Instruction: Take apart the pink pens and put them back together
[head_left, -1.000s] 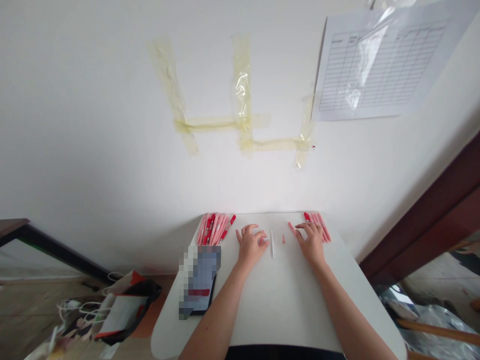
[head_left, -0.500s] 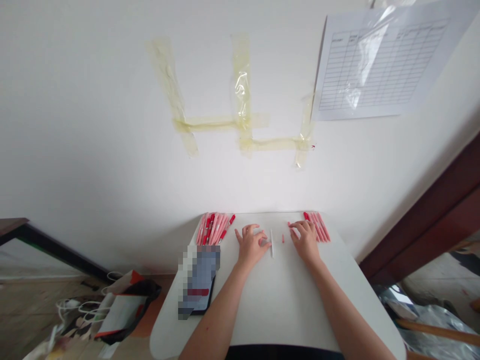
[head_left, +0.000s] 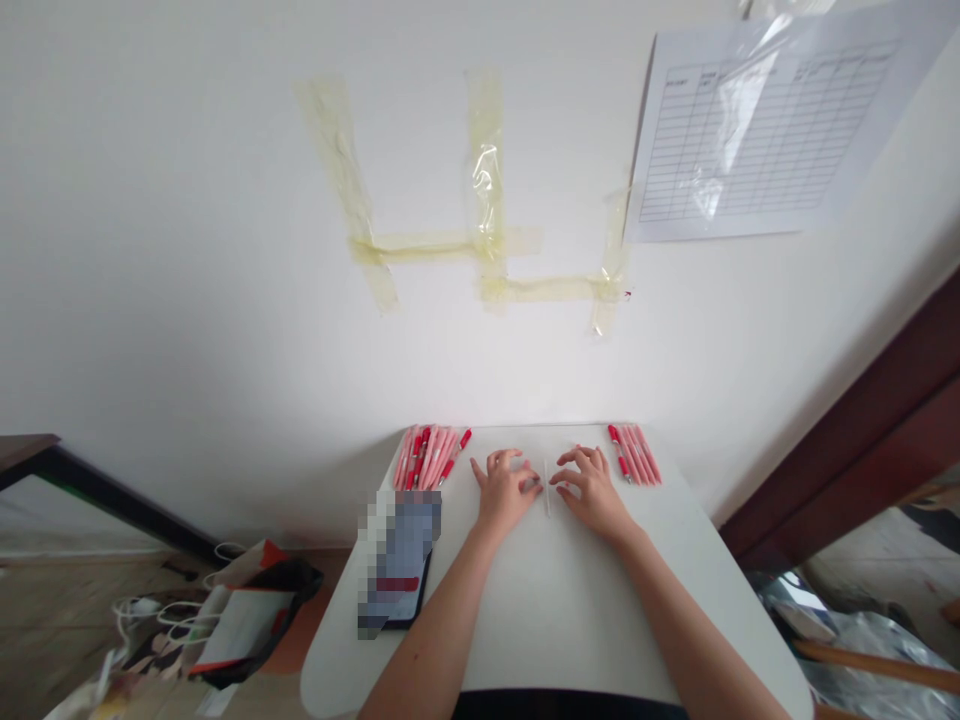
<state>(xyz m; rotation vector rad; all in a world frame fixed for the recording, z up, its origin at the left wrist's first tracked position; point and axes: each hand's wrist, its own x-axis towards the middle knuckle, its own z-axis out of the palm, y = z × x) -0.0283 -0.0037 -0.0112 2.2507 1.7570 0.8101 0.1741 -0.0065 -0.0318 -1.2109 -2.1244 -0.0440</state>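
Note:
A thin white pen refill [head_left: 547, 488] lies upright in view on the white table, between my two hands. My left hand [head_left: 507, 492] is just left of it, thumb and forefinger pinched together. A bit of pink, seemingly a pen part, shows at those fingers, mostly covered. To the right of the refill, my right hand [head_left: 592, 492] has its thumb and forefinger curled close together near it. Whatever those fingertips hold is too small and hidden to name. The small pink piece seen between the hands earlier is out of sight now.
Pink and red pens [head_left: 429, 458] lie bunched at the table's back left, and a smaller row of pens [head_left: 637, 455] at the back right. A phone [head_left: 405, 560], partly blurred, rests by my left forearm. The white wall [head_left: 525, 370] rises behind the table [head_left: 555, 620].
My right hand has moved left from beside the right-hand pens to the refill, covering where the small pink piece lay. My left hand has barely moved.

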